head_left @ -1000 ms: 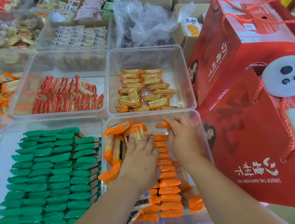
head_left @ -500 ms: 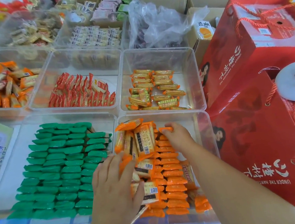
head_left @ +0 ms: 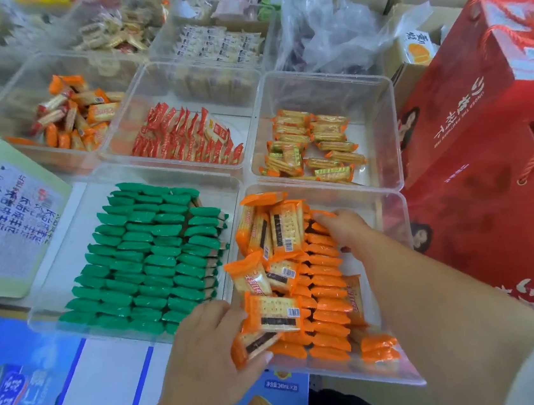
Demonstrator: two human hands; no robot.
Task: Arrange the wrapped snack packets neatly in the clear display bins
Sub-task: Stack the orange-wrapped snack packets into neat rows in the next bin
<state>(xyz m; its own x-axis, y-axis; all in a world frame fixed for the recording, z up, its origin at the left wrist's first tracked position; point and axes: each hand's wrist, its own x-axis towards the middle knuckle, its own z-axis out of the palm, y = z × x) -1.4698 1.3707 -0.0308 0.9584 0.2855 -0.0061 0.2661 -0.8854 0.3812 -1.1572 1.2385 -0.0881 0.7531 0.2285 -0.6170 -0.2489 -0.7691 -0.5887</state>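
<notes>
A clear bin (head_left: pixel 391 221) in front of me holds orange-wrapped cracker packets (head_left: pixel 326 282), a tidy row on the right and loose ones on the left. My left hand (head_left: pixel 206 352) is at the bin's near left corner, its thumb and fingers holding a loose orange packet (head_left: pixel 273 316). At the far end of the tidy row, my right hand (head_left: pixel 345 228) has its fingers curled over the packet tops. The clear bin (head_left: pixel 65 258) to the left carries neat rows of green packets (head_left: pixel 152 258).
Behind are clear bins of red packets (head_left: pixel 185 138), gold-and-orange packets (head_left: pixel 309 147) and mixed orange packets (head_left: pixel 72 114). Tall red gift boxes (head_left: pixel 485 144) stand close on the right. A flat carton (head_left: pixel 7 215) lies left, blue cartons (head_left: pixel 31 395) below.
My left hand has drawn back from the far loose packets to the bin's near left corner and taken hold of a packet. The right hand stays at the row's far end.
</notes>
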